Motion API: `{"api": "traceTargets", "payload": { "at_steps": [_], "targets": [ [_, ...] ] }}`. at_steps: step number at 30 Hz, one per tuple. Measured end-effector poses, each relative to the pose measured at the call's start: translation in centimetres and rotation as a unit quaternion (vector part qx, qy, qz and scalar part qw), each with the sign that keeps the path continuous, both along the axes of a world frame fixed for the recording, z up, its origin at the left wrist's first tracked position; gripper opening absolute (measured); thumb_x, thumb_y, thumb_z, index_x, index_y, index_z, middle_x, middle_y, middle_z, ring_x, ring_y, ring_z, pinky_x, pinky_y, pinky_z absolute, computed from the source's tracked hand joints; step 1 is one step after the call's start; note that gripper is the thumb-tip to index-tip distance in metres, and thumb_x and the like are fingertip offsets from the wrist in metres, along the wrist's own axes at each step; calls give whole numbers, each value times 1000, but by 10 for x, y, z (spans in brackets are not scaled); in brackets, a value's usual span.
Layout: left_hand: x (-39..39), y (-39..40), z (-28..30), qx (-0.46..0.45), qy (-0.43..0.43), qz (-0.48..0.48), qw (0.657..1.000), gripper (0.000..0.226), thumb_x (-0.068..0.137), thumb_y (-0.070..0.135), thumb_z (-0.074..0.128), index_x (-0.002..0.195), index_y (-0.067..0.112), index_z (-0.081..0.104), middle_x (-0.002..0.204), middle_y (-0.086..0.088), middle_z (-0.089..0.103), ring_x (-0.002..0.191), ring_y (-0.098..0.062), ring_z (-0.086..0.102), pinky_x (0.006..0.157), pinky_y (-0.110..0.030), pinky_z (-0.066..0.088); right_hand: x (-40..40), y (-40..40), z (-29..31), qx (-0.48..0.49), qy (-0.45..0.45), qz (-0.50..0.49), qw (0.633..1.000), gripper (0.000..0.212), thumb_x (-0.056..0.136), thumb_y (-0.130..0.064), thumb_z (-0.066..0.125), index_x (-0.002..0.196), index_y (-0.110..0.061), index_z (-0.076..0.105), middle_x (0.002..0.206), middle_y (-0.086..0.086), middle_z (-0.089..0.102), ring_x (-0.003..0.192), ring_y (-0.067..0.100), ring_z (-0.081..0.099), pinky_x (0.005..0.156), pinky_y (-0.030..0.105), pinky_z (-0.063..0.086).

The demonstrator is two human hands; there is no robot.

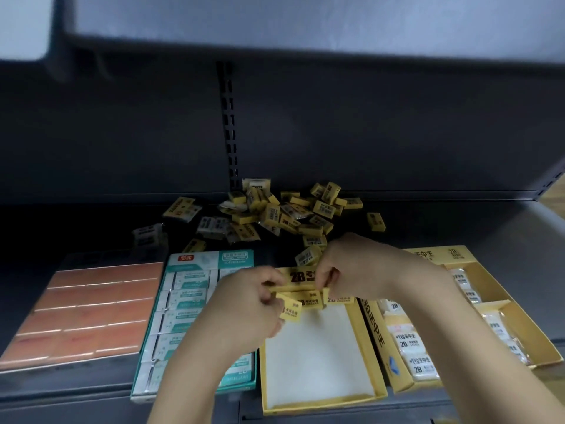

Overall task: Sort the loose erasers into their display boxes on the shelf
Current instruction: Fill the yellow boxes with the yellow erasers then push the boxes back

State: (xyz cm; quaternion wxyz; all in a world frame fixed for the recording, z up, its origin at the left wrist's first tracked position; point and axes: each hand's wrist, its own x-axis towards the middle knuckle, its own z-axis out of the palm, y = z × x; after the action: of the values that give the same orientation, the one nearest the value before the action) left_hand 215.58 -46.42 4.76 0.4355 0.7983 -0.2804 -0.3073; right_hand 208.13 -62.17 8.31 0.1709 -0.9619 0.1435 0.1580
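both hands at the yellow box

your forearms rise from the bottom edge toward the shelf (46, 390). going left to right: an orange box (88, 313) lies flat at far left, and just beside it sits a teal display box (183, 304) packed with white erasers. your left hand (244, 304) curls its fingers round a yellow eraser (290, 310) at the back of the yellow display box (360, 338), whose white floor is mostly bare. your right hand (360, 264) pinches another yellow eraser (337, 298) in the row along that box's back wall. farther right, a divided yellow box (501, 289) holds wrapped white erasers. behind both hands, a loose pile of yellow erasers (275, 209) lies scattered against the dark back panel (367, 123).
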Motion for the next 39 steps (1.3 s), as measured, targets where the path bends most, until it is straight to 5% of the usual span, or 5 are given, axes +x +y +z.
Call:
{"api": "traceTargets", "payload": {
  "at_steps": [6, 15, 20, 28, 39],
  "targets": [
    [-6, -3, -8, 111, -221, -4, 969, 10, 85, 24, 62, 87, 33, 66, 89, 12, 65, 78, -4, 57, 63, -15, 42, 4, 3, -4, -58, 22, 37, 997, 26, 85, -1, 59, 108, -13, 63, 101, -3, 55, 94, 13, 52, 62, 15, 38],
    [2, -9, -11, 125, -236, 2, 964, 17, 89, 4, 54, 85, 9, 70, 101, -14, 66, 65, -1, 61, 58, -12, 45, 3, 4, -11, -94, 2, 13, 995, 20, 85, 0, 54, 96, -7, 70, 101, 7, 67, 92, 21, 63, 82, 34, 55],
    [3, -1, -7, 122, -265, -53, 955, 15, 79, 30, 71, 84, 35, 58, 103, 10, 46, 97, -8, 48, 77, -19, 37, -1, 3, -10, -114, -15, 17, 993, 17, 85, -9, 60, 99, -18, 64, 96, -6, 58, 94, 16, 58, 77, 29, 51],
    [8, -9, -22, 179, -375, -134, 900, 101, 71, 52, 68, 144, 44, -1, 152, 9, -15, 136, -14, -19, 113, -37, -2, -3, -3, -16, -150, -39, 24, 988, 40, 79, -32, 68, 113, -28, 49, 124, -3, 41, 119, 20, 33, 98, 35, 30],
    [10, -10, -26, 211, -364, -150, 895, 85, 77, 54, 61, 145, 38, 13, 150, 19, 17, 141, -3, 0, 110, -47, -14, -5, -18, -25, -185, 50, -40, 981, 80, 81, -62, 56, 145, -35, 15, 155, 4, 9, 141, 30, -1, 110, 52, 5]
  ]
}}
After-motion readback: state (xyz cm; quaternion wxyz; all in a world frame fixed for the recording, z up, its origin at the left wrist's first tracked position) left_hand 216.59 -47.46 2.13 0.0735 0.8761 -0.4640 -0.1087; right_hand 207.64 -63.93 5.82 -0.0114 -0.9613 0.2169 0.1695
